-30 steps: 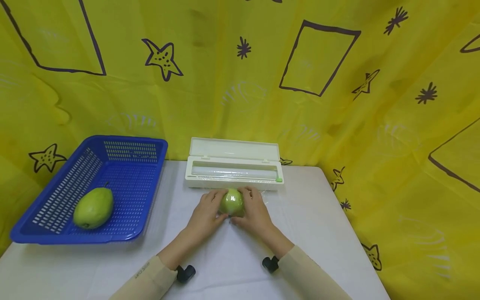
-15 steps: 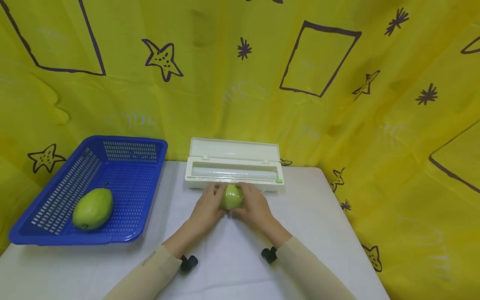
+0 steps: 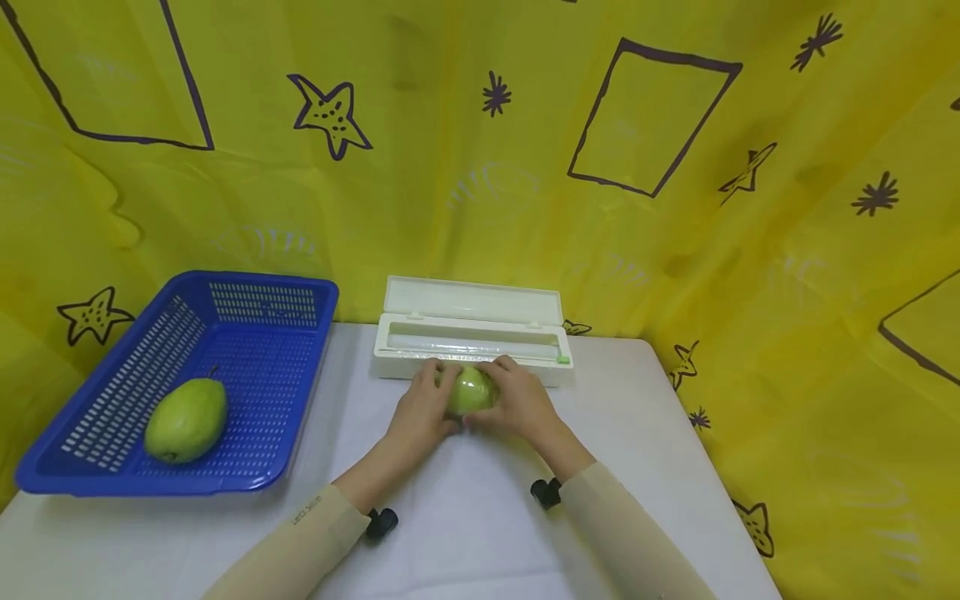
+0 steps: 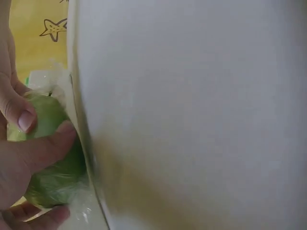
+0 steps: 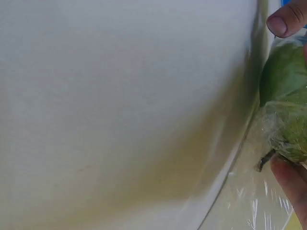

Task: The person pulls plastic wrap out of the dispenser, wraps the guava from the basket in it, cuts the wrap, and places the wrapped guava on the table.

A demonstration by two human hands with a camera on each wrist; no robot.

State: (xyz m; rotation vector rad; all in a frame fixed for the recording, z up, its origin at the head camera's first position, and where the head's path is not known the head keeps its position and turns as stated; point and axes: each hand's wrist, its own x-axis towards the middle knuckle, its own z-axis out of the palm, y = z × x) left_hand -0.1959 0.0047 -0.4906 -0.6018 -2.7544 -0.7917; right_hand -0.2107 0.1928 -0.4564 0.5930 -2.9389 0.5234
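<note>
A green mango (image 3: pixel 471 392) wrapped in clear cling film (image 4: pixel 85 208) is held between both hands, low over the table just in front of the white dispenser box (image 3: pixel 401 367). My left hand (image 3: pixel 417 410) grips its left side, with thumb and fingers curled around it. On the opposite side my right hand (image 3: pixel 525 405) holds it, thumb toward me. The film looks wrinkled over the skin in both wrist views. A short dark stem (image 5: pixel 265 160) sticks out near a right fingertip. Inside the box, whose lid stands up, lies a film roll (image 3: pixel 472 344).
To the left is a blue perforated basket (image 3: pixel 300 375) with another green mango (image 3: pixel 186 421) in it. A white cloth (image 3: pixel 465 533) covers the table. Behind and to the right hangs a yellow patterned curtain (image 3: pixel 420 192).
Both hands have shifted the wrapped mango slightly away from me, closer to the box, and their fingers have moved a little around it. The view has turned slightly.
</note>
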